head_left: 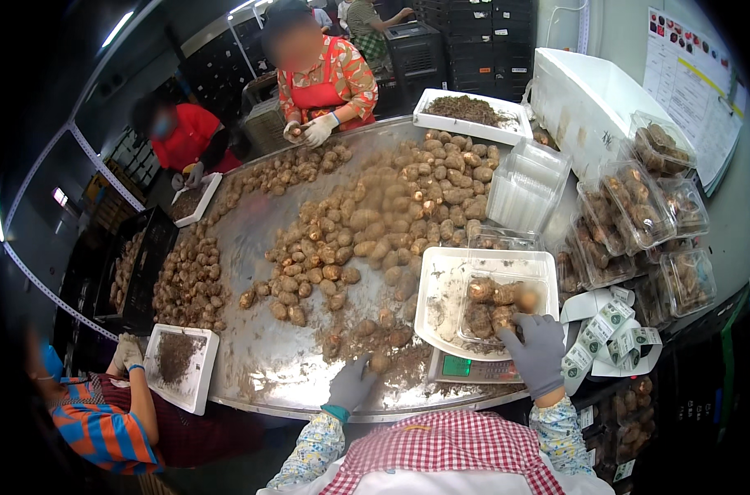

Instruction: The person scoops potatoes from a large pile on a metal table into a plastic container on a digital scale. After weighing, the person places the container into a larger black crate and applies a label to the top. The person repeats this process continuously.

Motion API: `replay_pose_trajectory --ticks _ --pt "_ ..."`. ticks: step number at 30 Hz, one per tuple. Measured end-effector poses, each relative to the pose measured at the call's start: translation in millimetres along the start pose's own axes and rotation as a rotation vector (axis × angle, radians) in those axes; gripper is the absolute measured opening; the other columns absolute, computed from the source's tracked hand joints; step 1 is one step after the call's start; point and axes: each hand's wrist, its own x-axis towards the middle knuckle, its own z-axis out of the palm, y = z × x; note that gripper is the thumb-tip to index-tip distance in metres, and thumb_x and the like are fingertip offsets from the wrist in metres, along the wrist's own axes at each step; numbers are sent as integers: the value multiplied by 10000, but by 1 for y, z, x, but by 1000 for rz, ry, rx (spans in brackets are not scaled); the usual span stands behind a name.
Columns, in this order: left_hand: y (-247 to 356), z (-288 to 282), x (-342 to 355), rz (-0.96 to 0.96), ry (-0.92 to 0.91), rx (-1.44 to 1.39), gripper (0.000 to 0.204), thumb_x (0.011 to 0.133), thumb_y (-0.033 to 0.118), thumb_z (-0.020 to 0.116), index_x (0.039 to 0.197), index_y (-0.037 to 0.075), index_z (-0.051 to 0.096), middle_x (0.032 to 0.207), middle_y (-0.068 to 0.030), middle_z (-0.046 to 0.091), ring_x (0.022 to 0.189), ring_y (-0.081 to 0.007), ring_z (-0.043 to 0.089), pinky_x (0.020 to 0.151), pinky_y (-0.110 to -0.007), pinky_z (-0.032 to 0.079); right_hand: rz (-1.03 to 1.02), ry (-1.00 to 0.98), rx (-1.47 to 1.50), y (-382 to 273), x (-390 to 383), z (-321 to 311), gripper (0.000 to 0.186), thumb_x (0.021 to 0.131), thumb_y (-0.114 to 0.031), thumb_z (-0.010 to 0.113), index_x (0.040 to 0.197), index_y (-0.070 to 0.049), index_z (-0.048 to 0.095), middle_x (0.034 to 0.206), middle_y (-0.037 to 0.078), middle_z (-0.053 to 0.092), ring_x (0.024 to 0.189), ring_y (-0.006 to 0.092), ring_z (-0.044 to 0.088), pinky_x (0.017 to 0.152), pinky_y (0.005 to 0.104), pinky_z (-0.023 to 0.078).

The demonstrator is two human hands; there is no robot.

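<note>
My left hand (352,384), in a grey glove, is at the table's near edge with its fingertips closed against a small brown taro (380,363). My right hand (536,356), gloved alike, reaches over the near right corner of a white tray (439,262). Its fingers are apart, beside the taros (492,318) in a clear plastic box (465,330); none is in its grasp. One taro (525,298) in the box is blurred. The box lies in the tray, which rests on a scale (482,370) with a lit green display.
Many loose taros (366,223) cover the metal table (251,346). Empty clear boxes (527,186) are stacked at right, near filled boxes (630,206) and a label strip (606,334). A foam box (589,107) stands behind. Co-workers (325,82) sit around the table beside soil-filled trays (177,363).
</note>
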Motion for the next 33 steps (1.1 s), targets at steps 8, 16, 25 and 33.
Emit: replay_pose_trajectory --ticks 8,16,25,33 --pt "-5 1 2 28 9 0 555 911 413 582 1405 178 494 1181 -209 622 1022 -384 641 872 -463 518 140 -74 -69 -3 4 10 391 799 -392 698 993 -53 679 879 97 637 814 289 588 765 432 432" --pt "-12 6 6 40 4 14 552 914 423 578 1408 190 491 1153 -206 628 987 -385 651 842 -470 527 174 -132 -99 0 5 14 530 781 -454 714 1071 -12 674 916 114 660 852 289 592 781 431 438" --pt "-12 8 5 43 24 38 540 926 415 566 1405 178 494 1106 -209 640 974 -390 649 831 -474 523 189 -231 -154 -2 10 15 509 790 -389 696 1109 5 653 892 117 631 858 309 577 793 440 436" --pt "-7 6 -1 83 49 -32 486 929 342 569 1373 154 512 1045 -221 647 948 -408 638 817 -491 510 91 -277 -43 10 14 2 445 766 -275 660 1151 -52 654 958 146 623 912 340 581 820 467 454"
